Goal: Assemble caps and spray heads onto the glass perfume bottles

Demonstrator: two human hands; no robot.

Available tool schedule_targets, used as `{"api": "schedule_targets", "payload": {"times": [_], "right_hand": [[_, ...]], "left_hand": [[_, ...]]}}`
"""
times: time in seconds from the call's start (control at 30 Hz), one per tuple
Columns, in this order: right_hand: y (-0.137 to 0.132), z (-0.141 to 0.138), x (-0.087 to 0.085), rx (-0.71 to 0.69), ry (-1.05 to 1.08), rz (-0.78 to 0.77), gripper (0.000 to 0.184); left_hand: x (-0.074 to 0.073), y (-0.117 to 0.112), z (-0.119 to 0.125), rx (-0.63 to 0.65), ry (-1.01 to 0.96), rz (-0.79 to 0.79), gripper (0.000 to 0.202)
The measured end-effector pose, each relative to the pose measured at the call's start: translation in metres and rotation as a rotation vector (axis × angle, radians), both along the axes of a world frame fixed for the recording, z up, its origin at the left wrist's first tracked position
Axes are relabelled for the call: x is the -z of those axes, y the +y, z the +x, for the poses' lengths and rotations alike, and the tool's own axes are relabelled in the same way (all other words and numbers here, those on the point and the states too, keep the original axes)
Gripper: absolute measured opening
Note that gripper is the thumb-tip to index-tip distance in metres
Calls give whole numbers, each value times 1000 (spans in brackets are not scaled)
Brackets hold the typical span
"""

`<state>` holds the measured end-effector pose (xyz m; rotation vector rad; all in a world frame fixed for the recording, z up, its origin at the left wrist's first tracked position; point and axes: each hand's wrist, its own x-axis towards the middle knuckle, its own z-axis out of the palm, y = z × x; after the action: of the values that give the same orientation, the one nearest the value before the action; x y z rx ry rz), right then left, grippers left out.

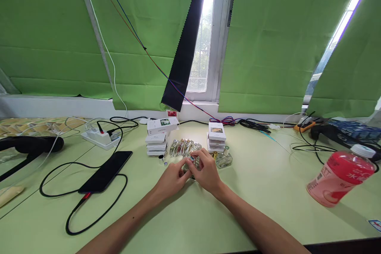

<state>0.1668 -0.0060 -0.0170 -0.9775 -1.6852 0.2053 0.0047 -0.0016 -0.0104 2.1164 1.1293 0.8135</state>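
Note:
Both hands meet at a small clear glass bottle (192, 159) with a shiny neck, low in the middle of the table. My left hand (172, 176) closes on its left side, fingertips at the neck. From the right, my right hand (208, 170) is closed over it, fingers at the top; they hide much of the bottle. Just behind stands a row of similar glass bottles (178, 147). A glass bottle with a gold-green cap (224, 160) lies right of my right hand. Left of the hands are a small dark-and-silver cap (161, 159) and a tiny round piece (166, 163).
White boxes are stacked at left (156, 139) and right (216, 131) of the bottles. A phone (105, 172) with a looping black cable lies left, near a power strip (101, 139). A pink drink bottle (339, 176) stands right. Cables run along the window wall.

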Motion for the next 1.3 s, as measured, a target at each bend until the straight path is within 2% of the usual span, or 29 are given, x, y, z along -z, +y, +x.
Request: {"api": "schedule_targets", "payload": {"times": [1.3], "right_hand": [[1, 1, 1, -28, -12, -42, 11]], "left_hand": [[3, 2, -1, 18, 66, 9, 33]]}}
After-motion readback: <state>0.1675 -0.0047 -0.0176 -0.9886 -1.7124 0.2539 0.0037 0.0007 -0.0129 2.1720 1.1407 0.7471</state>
